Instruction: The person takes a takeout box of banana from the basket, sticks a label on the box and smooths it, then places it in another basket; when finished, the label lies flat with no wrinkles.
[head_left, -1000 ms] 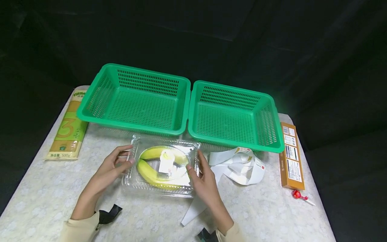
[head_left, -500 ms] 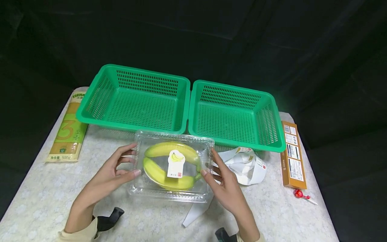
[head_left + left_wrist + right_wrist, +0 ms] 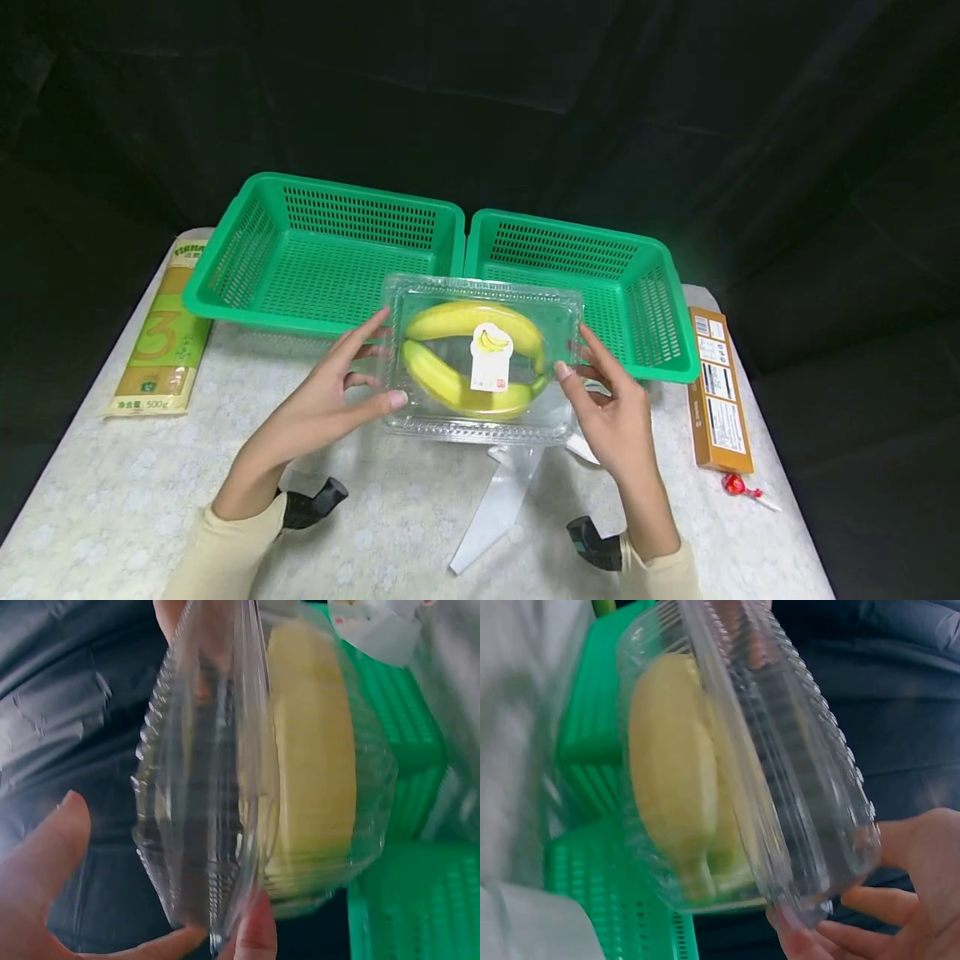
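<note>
A clear plastic clamshell container (image 3: 480, 431) is held up off the table, tilted so its lid faces me. Inside it lie two bananas (image 3: 461, 321), under a white label (image 3: 489, 372) with a banana picture. My left hand (image 3: 330, 396) grips the container's left edge, thumb in front and fingers behind. On the right edge, my right hand (image 3: 618, 408) holds it the same way. The left wrist view has the container (image 3: 255, 750) side-on with fingers (image 3: 255, 930) at its rim. In the right wrist view, the right hand (image 3: 922, 877) pinches the rim's corner.
Two green baskets, left (image 3: 322, 321) and right (image 3: 667, 333), stand behind the container, which partly covers both. A yellow-green 500 g packet (image 3: 161, 333) lies at left. At right are an orange box (image 3: 720, 392) and a red lollipop (image 3: 738, 485). White paper strip (image 3: 498, 508) lies below.
Both hands have lifted the container and moved it rightward and toward the baskets. It now overlaps the baskets' front edges and hides most of the white strip.
</note>
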`<state>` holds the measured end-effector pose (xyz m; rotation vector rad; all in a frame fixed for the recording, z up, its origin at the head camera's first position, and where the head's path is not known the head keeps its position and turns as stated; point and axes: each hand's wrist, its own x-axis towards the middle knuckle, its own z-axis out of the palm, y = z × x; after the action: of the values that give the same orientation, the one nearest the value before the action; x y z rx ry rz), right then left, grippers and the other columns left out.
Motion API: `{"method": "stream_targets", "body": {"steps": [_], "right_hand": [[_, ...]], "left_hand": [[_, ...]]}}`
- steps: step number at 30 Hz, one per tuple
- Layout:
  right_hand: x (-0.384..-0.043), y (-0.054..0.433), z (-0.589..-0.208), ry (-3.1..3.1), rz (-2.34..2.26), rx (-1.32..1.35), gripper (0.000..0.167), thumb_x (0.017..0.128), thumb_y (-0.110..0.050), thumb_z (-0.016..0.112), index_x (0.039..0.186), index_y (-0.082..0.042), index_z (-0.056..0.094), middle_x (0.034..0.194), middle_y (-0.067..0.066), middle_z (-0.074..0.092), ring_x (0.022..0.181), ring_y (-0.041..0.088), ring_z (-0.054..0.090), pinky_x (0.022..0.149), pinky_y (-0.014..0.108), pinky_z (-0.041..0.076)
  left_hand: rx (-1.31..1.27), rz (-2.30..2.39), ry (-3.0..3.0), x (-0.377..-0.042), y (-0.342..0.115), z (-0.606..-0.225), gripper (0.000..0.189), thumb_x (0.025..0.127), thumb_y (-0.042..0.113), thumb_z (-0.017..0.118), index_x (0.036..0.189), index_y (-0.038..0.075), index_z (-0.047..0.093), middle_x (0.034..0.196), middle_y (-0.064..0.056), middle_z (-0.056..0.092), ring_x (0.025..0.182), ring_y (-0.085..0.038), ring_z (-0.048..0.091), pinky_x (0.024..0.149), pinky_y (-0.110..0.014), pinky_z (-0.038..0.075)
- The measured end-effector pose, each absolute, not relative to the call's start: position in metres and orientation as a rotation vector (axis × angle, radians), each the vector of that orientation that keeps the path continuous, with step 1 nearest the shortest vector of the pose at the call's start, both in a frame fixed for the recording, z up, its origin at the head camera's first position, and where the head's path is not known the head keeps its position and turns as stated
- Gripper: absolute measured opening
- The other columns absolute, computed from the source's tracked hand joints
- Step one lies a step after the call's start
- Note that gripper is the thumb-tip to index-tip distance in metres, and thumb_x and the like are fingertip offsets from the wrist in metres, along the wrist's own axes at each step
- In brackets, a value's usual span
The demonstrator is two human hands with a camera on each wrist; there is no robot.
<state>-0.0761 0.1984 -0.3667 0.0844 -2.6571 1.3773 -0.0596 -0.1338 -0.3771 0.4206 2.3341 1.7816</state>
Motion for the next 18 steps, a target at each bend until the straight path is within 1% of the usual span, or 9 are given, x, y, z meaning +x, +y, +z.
{"method": "stream_targets", "body": {"steps": [2,4,5,9,13,15,18], "right_hand": [[-0.083,0.202,-0.364,-2.630,1.359,0.047,0.054,0.099,-0.024,0.065,0.149,-0.033,0.048,0.137,0.010,0.065,0.109,0.014,0.065,0.079,0.008,0.051],[-0.088,0.206,-0.360,-2.626,1.321,0.020,0.053,0.100,-0.026,0.063,0.150,-0.033,0.047,0.139,0.011,0.063,0.111,0.017,0.065,0.078,0.005,0.048],[-0.090,0.208,-0.359,-2.628,1.297,0.008,0.052,0.101,-0.027,0.062,0.151,-0.033,0.046,0.140,0.012,0.062,0.113,0.019,0.065,0.079,0.004,0.046],[-0.101,0.217,-0.354,-2.639,1.241,-0.030,0.056,0.102,-0.030,0.059,0.154,-0.030,0.040,0.149,0.014,0.054,0.122,0.029,0.063,0.082,0.005,0.043],[-0.114,0.224,-0.354,-2.633,1.227,-0.044,0.061,0.102,-0.032,0.058,0.158,-0.025,0.034,0.155,0.012,0.048,0.129,0.032,0.060,0.086,0.008,0.045],[-0.122,0.226,-0.355,-2.615,1.233,-0.052,0.063,0.101,-0.033,0.058,0.158,-0.022,0.033,0.156,0.011,0.046,0.130,0.032,0.059,0.084,0.007,0.046],[-0.134,0.230,-0.357,-2.570,1.274,-0.053,0.062,0.102,-0.034,0.057,0.158,-0.018,0.035,0.156,0.012,0.047,0.129,0.032,0.059,0.078,0.003,0.047]], "left_hand": [[0.405,1.765,2.336,-0.069,-0.124,-0.374,0.094,0.093,0.023,0.074,0.162,0.034,0.012,0.160,-0.005,0.028,0.140,-0.027,0.040,0.106,-0.040,0.048],[0.386,1.747,2.341,-0.080,-0.113,-0.370,0.095,0.092,0.025,0.075,0.162,0.031,0.011,0.160,-0.007,0.029,0.141,-0.028,0.041,0.107,-0.047,0.048],[0.371,1.733,2.345,-0.085,-0.108,-0.368,0.096,0.092,0.027,0.075,0.162,0.030,0.011,0.160,-0.007,0.029,0.140,-0.029,0.042,0.107,-0.048,0.048],[0.357,1.686,2.372,-0.106,-0.089,-0.362,0.096,0.092,0.030,0.074,0.163,0.027,0.008,0.162,-0.007,0.029,0.141,-0.028,0.043,0.107,-0.047,0.049],[0.374,1.682,2.355,-0.128,-0.074,-0.357,0.093,0.095,0.029,0.070,0.163,0.024,0.008,0.163,-0.009,0.027,0.143,-0.029,0.042,0.109,-0.046,0.049],[0.363,1.700,2.314,-0.139,-0.069,-0.354,0.091,0.096,0.028,0.069,0.163,0.024,0.008,0.164,-0.011,0.024,0.144,-0.030,0.041,0.109,-0.047,0.049],[0.334,1.726,2.259,-0.153,-0.063,-0.351,0.088,0.096,0.027,0.068,0.163,0.024,0.011,0.166,-0.012,0.021,0.147,-0.031,0.039,0.109,-0.047,0.049]]}}
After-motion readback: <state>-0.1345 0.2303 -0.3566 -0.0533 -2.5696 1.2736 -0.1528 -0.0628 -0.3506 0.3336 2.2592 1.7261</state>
